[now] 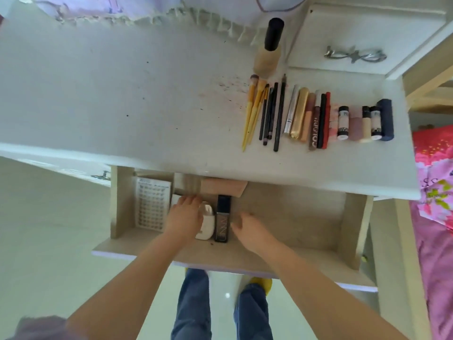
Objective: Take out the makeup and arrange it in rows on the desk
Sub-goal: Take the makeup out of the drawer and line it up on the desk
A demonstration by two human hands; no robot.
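An open drawer [289, 212] under the white desk [122, 94] holds a dark foundation bottle [222, 218], a white tube [207, 227] with a clear cap, a pink flat case [224, 187] and a sticker sheet [152, 204]. My left hand [183, 215] rests over the white tube's left side, fingers curled down on it. My right hand [250, 229] hovers just right of the dark bottle, fingers apart, holding nothing. On the desk lies a row of yellow brushes [253, 111], black pencils [272, 114], lipsticks [316, 119] and small bottles [343, 122]. A tall foundation bottle [269, 47] stands behind them.
A small cabinet drawer with a metal handle [355, 55] stands at the desk's back right. A pink bedspread [434, 192] lies to the right. Frilled cloth [171, 15] hangs at the desk's back edge. My legs and the tiled floor show below the drawer.
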